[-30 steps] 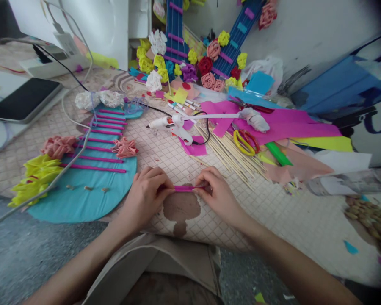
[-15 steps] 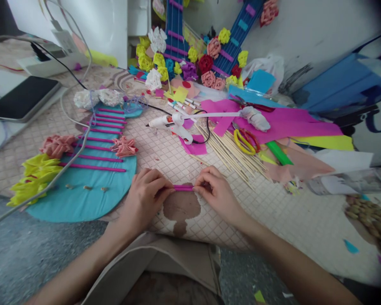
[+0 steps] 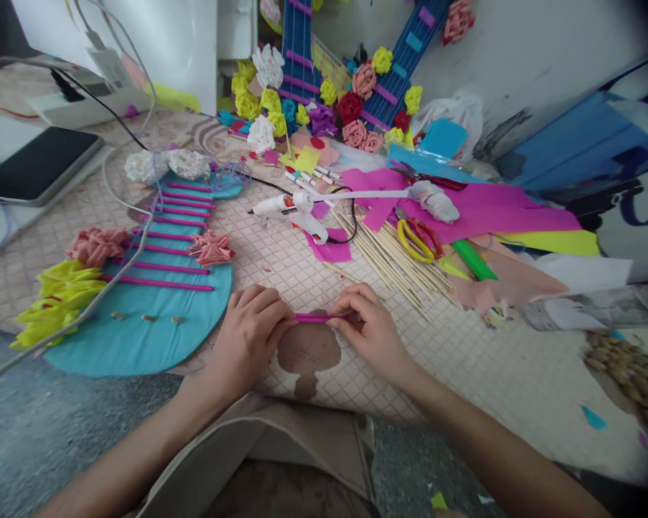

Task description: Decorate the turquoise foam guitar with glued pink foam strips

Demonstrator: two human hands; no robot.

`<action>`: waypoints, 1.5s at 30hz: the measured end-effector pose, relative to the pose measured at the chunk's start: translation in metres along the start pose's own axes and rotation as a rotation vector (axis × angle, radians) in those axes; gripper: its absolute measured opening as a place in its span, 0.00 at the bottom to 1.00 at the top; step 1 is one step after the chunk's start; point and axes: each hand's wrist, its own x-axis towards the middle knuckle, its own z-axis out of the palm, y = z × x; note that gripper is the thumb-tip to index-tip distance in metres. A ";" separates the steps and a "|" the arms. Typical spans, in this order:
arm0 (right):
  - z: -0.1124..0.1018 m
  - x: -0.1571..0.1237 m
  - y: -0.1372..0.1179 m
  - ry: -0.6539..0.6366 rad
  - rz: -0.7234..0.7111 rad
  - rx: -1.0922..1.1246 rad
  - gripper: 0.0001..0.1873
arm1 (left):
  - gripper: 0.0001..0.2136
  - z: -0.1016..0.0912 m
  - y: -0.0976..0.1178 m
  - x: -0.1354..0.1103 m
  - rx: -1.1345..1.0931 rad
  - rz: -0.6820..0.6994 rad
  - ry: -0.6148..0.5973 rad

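Observation:
My left hand [image 3: 248, 337] and my right hand [image 3: 368, 331] rest on the quilted mat [image 3: 464, 345] near its front edge. Between them lies a thin pink paper-wrapped stick [image 3: 314, 317]. Both hands pinch it, one at each end, fingers curled and pressed on it. To the left lies a teal paper shape [image 3: 140, 338] with several pink sticks [image 3: 159, 268] glued across it and paper flowers [image 3: 98, 246] along its edge.
A white glue gun [image 3: 294, 208] with a black cord lies beyond the hands. Bare wooden skewers [image 3: 394, 266], yellow-and-red scissors [image 3: 418, 240], a green marker [image 3: 474, 260] and pink paper sheets [image 3: 480, 208] lie at right. A dark tablet [image 3: 35, 165] and white cables sit at left.
The hands have hardly moved; the fingers shift slightly along the pink stick, rolling it between them.

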 end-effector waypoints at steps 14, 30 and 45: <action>0.001 0.005 -0.003 -0.025 -0.006 0.010 0.08 | 0.08 0.003 0.002 -0.007 0.050 0.097 0.046; 0.011 -0.008 0.000 0.084 -0.203 -0.126 0.07 | 0.09 -0.006 0.002 -0.005 0.266 0.326 -0.040; -0.006 0.002 0.008 0.023 -0.092 0.021 0.04 | 0.06 -0.011 0.008 0.007 0.476 0.414 -0.107</action>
